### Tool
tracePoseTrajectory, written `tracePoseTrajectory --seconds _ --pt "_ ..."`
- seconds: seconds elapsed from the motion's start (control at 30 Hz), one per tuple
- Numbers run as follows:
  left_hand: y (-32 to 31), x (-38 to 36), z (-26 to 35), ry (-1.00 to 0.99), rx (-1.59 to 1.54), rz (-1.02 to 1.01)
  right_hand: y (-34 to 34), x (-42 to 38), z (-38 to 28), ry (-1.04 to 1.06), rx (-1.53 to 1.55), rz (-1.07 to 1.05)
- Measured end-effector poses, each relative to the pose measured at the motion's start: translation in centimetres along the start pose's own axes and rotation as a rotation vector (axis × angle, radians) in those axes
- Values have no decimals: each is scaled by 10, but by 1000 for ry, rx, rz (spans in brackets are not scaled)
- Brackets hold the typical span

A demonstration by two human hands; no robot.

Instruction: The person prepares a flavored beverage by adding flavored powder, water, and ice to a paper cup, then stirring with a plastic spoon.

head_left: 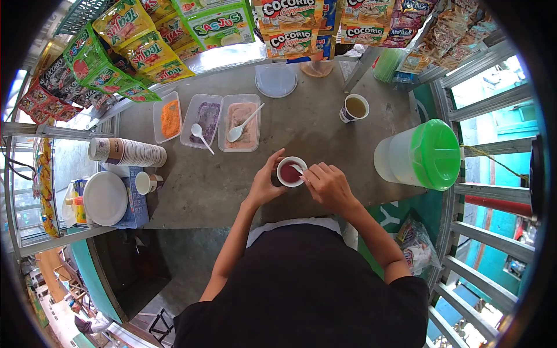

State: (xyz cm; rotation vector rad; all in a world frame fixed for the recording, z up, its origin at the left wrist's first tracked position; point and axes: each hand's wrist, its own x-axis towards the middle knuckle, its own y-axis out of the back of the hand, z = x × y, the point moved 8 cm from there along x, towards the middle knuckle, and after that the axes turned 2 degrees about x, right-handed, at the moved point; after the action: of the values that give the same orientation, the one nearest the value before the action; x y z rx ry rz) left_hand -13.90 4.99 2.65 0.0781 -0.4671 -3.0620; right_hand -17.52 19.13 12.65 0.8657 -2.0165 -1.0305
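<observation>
My left hand point(268, 181) is wrapped round the left side of a paper cup point(290, 177) that holds dark red liquid. In my right hand point(326, 181) is a white plastic spoon point(297, 169), its far end dipping into that liquid. Beyond the cup sit a tub of pink powder point(241, 136) with a white spoon lying in it, a tub of purple powder point(206, 116) with another white spoon, and a tub of orange powder point(170, 120). A second paper cup point(355, 108) with brownish-yellow liquid stands farther back on the right.
A clear container with a green lid point(435, 154) stands right on the table point(203, 197). At left are a stack of cups point(130, 152), a single cup point(148, 182) and a round white lid point(105, 198). Drink sachets point(290, 26) hang across the top. Metal bars line the right side.
</observation>
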Motion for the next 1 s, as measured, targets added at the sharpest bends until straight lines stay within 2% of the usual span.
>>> tracePoseTrajectory --seconds 0.17,0.23,0.37,0.53,0.67,0.73,1.0 --pt "1 0 4 -3 -8 17 -5 -2 -1 -16 114 -17" --pt "-1 0 1 6 -37 18 -4 -2 -4 2 204 39" --pt "-1 0 2 21 -68 12 0 3 -5 37 141 36" --pt "2 0 9 -9 -20 19 3 5 4 -15 15 -11" --pt "-2 -2 8 29 -10 28 -3 1 3 -19 82 0" --pt "-6 -3 6 10 -29 48 -1 0 2 -11 193 77" --pt "-6 -5 10 -30 -62 79 6 2 3 -45 53 70"
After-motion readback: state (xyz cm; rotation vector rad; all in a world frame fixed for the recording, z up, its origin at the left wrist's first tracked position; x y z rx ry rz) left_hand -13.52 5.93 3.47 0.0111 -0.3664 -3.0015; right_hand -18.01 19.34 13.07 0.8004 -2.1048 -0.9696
